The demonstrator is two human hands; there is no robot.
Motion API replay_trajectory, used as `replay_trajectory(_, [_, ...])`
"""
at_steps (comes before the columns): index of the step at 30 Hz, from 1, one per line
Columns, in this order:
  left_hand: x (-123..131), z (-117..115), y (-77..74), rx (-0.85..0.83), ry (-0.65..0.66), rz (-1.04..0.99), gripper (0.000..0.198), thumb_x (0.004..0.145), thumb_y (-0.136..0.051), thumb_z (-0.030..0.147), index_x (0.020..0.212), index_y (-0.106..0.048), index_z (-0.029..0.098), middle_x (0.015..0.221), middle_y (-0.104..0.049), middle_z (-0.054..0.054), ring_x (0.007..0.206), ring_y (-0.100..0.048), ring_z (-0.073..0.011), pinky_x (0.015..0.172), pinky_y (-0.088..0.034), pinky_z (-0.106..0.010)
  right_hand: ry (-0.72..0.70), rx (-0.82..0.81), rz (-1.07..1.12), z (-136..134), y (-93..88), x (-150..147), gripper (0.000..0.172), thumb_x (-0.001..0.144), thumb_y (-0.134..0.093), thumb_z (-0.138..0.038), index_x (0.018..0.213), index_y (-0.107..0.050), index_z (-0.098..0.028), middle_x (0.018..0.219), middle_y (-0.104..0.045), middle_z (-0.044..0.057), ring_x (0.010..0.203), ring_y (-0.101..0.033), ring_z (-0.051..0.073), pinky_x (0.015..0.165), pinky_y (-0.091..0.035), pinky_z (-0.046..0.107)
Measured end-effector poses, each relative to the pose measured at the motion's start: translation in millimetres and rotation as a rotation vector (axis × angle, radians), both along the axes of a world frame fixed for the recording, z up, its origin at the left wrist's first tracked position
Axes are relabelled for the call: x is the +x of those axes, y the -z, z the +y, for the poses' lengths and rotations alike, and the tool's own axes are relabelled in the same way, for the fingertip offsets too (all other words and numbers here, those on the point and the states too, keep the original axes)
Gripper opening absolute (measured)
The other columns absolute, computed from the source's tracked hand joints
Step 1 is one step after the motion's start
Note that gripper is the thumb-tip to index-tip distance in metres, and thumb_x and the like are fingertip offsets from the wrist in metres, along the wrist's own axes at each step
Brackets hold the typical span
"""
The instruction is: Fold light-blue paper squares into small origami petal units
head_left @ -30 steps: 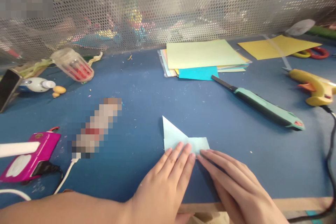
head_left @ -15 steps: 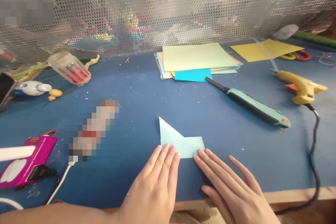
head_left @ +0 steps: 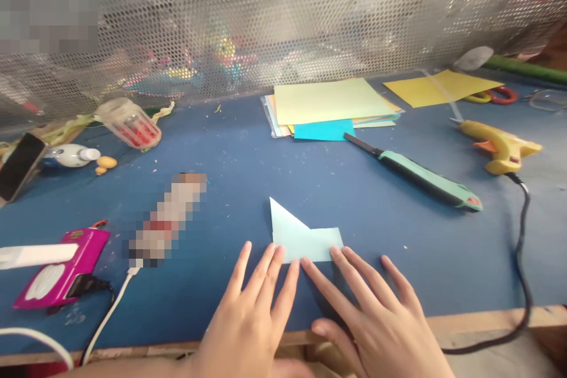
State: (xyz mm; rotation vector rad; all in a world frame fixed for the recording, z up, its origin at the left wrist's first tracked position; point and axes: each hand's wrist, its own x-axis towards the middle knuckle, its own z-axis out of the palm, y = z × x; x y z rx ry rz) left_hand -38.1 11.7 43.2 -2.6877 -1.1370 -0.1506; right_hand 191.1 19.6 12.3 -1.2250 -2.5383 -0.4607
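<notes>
A small folded sheet of light blue paper (head_left: 305, 242) lies flat on the blue tabletop, with a sharp point rising at its left side. My left hand (head_left: 254, 307) lies with fingers stretched and apart; some fingertips touch the paper's lower left edge. Fingers spread, my right hand (head_left: 372, 307) rests its fingertips on the paper's lower edge and lower right corner. Neither hand grips anything. The left thumb is mostly hidden below the hand.
Behind lie a stack of coloured paper (head_left: 328, 100), a yellow sheet (head_left: 438, 88) and a green-handled knife (head_left: 425, 180). A yellow glue gun (head_left: 500, 144) trails its cable at right. To the left are a magenta power strip (head_left: 88, 254), a tipped jar (head_left: 133, 127) and a phone (head_left: 21, 165).
My left fingers have spread and moved slightly left along the paper. My right hand has moved left, its index finger now at the middle of the lower edge. The view has shifted slightly.
</notes>
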Motion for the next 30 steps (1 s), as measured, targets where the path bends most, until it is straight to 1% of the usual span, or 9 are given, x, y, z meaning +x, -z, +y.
replay_trajectory(6, [-7,2,-0.5,-0.024,0.033,-0.025,0.1,0.089,-0.028,0.083,0.14,-0.055,0.002,0.143,-0.061,-0.02,0.133,-0.058,-0.0337,0.111,-0.034,-0.052,-0.023,0.02,-0.017,-5,4.4,16,0.048,0.106,-0.037,-0.042,0.146,-0.055,-0.024,0.146,-0.062,0.009,0.129,-0.06,0.026,0.103,-0.038,0.049])
replay_trajectory(14, [-30,-9,5.5,-0.171,-0.059,-0.174,0.104,0.08,-0.049,0.085,0.144,-0.048,0.002,0.149,-0.055,-0.025,0.138,-0.052,-0.0396,0.107,-0.051,-0.054,0.062,-0.009,0.022,-14,4.9,30,0.055,0.102,-0.042,-0.047,0.148,-0.051,-0.019,0.156,-0.049,0.015,0.136,-0.054,0.035,0.097,-0.049,0.054])
replay_trajectory(16, [-31,-10,7.2,-0.215,-0.075,-0.209,0.096,0.084,-0.052,0.079,0.146,-0.044,0.006,0.15,-0.053,-0.024,0.139,-0.05,-0.0392,0.108,-0.051,-0.056,0.06,-0.032,0.042,-16,5.1,32,0.055,0.101,-0.045,-0.047,0.148,-0.05,-0.019,0.156,-0.049,0.015,0.137,-0.053,0.035,0.096,-0.05,0.054])
replay_trajectory(19, [-25,-2,0.4,-0.306,-0.158,-0.26,0.059,0.095,-0.053,0.061,0.131,-0.056,0.014,0.149,-0.054,-0.02,0.14,-0.048,-0.0376,0.109,-0.049,-0.059,0.034,-0.105,0.119,-10,-0.3,41,0.051,0.1,-0.049,-0.047,0.143,-0.052,-0.021,0.153,-0.053,0.013,0.138,-0.053,0.033,0.095,-0.054,0.05])
replay_trajectory(21, [-17,13,-9.2,-0.36,-0.205,-0.306,0.036,0.099,-0.054,0.046,0.118,-0.061,0.016,0.147,-0.055,-0.018,0.137,-0.05,-0.0348,0.108,-0.05,-0.056,0.08,-0.136,0.233,4,-8.4,54,0.042,0.101,-0.048,-0.047,0.133,-0.058,-0.022,0.145,-0.06,0.014,0.135,-0.056,0.032,0.097,-0.054,0.049])
replay_trajectory(23, [-8,31,-19.2,-0.387,-0.193,-0.341,0.031,0.099,-0.058,0.033,0.123,-0.058,0.013,0.142,-0.058,-0.019,0.131,-0.055,-0.0308,0.108,-0.051,-0.051,0.158,-0.085,0.335,27,-17.9,71,0.042,0.102,-0.044,-0.05,0.127,-0.062,-0.02,0.135,-0.065,0.015,0.124,-0.063,0.032,0.101,-0.052,0.051])
replay_trajectory(25, [1,49,-26.7,-0.379,-0.138,-0.354,0.048,0.093,-0.067,0.033,0.134,-0.053,0.011,0.142,-0.058,-0.019,0.132,-0.052,-0.0325,0.109,-0.047,-0.053,0.275,-0.037,0.359,57,-25.4,88,0.047,0.102,-0.043,-0.052,0.125,-0.064,-0.016,0.135,-0.063,0.018,0.125,-0.061,0.034,0.107,-0.047,0.051])
replay_trajectory(27, [10,63,-31.6,-0.384,-0.052,-0.325,0.063,0.088,-0.074,0.04,0.141,-0.051,0.013,0.144,-0.057,-0.018,0.133,-0.049,-0.0348,0.11,-0.044,-0.058,0.353,-0.053,0.334,88,-28.4,104,0.057,0.102,-0.045,-0.052,0.137,-0.057,-0.008,0.143,-0.056,0.026,0.132,-0.053,0.041,0.109,-0.042,0.056])
replay_trajectory(30, [21,75,-35.6,-0.493,0.055,-0.275,0.066,0.085,-0.075,0.047,0.139,-0.055,0.015,0.139,-0.061,-0.015,0.13,-0.05,-0.0346,0.108,-0.044,-0.054,0.408,-0.126,0.28,126,-25.3,120,0.066,0.099,-0.051,-0.054,0.141,-0.054,-0.003,0.137,-0.057,0.031,0.126,-0.056,0.045,0.101,-0.046,0.059])
